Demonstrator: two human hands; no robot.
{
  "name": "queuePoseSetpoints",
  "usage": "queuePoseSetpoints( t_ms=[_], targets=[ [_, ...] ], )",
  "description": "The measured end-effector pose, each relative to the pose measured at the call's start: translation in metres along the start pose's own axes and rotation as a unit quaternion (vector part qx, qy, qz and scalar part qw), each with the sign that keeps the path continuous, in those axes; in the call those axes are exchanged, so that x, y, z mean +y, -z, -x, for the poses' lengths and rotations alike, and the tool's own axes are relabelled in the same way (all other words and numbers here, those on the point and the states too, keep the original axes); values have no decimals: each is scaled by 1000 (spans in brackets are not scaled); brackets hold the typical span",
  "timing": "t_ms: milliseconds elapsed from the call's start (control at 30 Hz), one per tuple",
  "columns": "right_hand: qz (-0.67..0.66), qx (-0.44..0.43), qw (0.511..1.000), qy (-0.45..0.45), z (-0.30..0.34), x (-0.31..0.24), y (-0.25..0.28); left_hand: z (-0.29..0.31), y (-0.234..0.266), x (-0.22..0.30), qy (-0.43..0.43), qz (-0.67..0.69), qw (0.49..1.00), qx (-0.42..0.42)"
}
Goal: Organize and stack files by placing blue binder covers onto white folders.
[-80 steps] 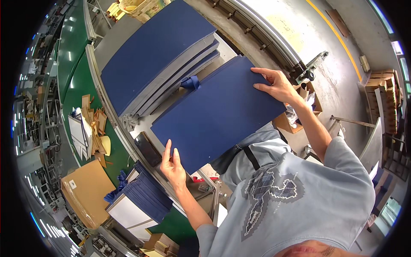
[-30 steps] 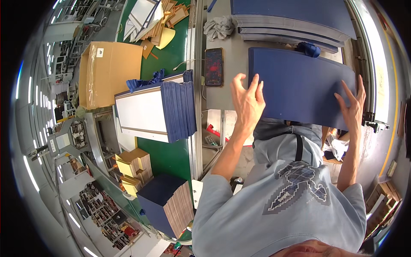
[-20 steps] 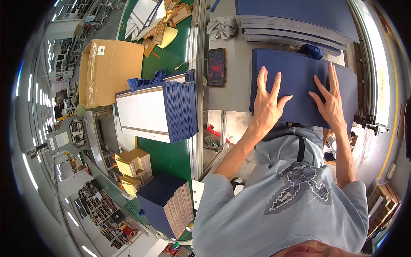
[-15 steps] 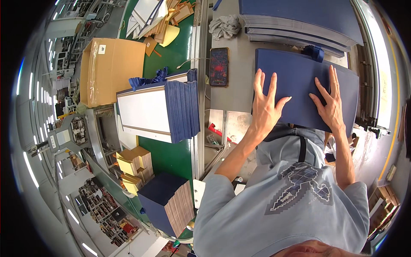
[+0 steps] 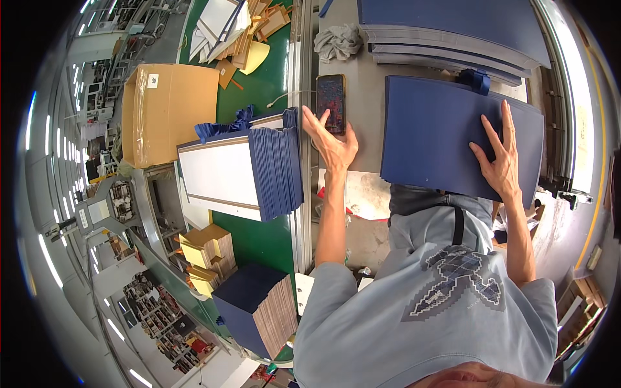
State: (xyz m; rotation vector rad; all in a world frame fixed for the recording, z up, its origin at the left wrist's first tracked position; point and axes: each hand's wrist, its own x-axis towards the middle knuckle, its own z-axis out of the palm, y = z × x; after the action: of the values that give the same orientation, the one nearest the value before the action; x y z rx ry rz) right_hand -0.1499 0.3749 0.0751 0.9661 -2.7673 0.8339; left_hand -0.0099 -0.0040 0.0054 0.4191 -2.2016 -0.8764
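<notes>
A dark blue flat panel with a blue ribbon at its far edge, perhaps a paper bag, lies on the grey table in front of me. My right hand rests flat on its right part, fingers stretched. My left hand is off it, with fingers spread between the phone and a stack of blue-edged bags on the left. A fingertip reaches close to that stack; whether it touches, I cannot tell. Nothing shows in either hand.
More blue panels are piled at the far side of the table. A crumpled grey cloth lies beside them. On the green bench to the left stand a cardboard box, a blue-topped stack and yellow card pieces.
My left hand has lifted off the blue panel and swung left, past the phone toward the stack on the bench. My right hand has stayed on the panel.
</notes>
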Motion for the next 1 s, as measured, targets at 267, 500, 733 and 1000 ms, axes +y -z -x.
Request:
queuePoseSetpoints(
  t_ms=[267, 500, 733, 1000],
  targets=[
    [7, -4, 1000, -13, 0, 0, 0, -3, -15, -8, 18, -23, 999, -31],
    [-4, 0, 1000, -10, 0, 1, -1, -1, -14, -8, 44, -47, 997, -52],
    [-49, -14, 998, -29, -1, 0, 10, -3, -14, 0, 49, -56, 996, -56],
    [1, 60, 996, -72, 4, 43, 43, -2, -16, 1, 54, -70, 994, -61]
  ],
)
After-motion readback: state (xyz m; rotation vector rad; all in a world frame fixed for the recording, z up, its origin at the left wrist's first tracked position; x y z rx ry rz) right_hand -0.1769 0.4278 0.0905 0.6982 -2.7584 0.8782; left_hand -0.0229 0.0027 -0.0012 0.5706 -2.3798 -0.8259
